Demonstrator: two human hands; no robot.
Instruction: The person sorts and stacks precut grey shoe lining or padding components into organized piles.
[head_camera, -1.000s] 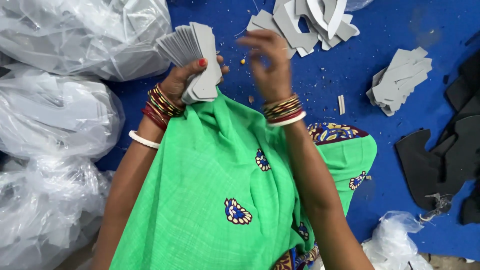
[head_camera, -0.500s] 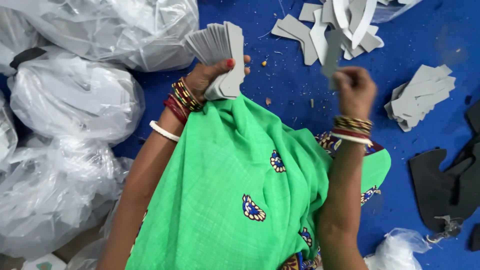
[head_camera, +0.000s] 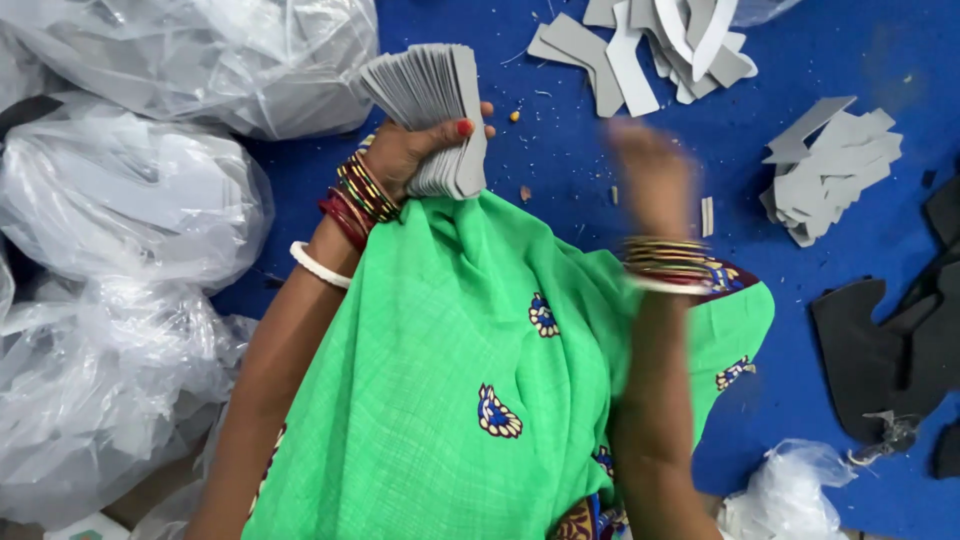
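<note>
Gripping the fanned stack of grey cut pieces (head_camera: 432, 115), the left hand (head_camera: 415, 150) had its fingers pressed around the lower edge. Pieces seemed light, stiff. Right hand (head_camera: 650, 175) was blurred; its fingers unclear.

Left hand (head_camera: 415, 150), upper centre of the frame, is clenched with wrist bent; right hand (head_camera: 655, 175), blurred, is raised at centre right.

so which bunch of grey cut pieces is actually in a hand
The fanned stack of grey pieces, gripped in the left hand. The other grey pieces, the top pile and the right pile, lie loose on the blue surface.
</note>
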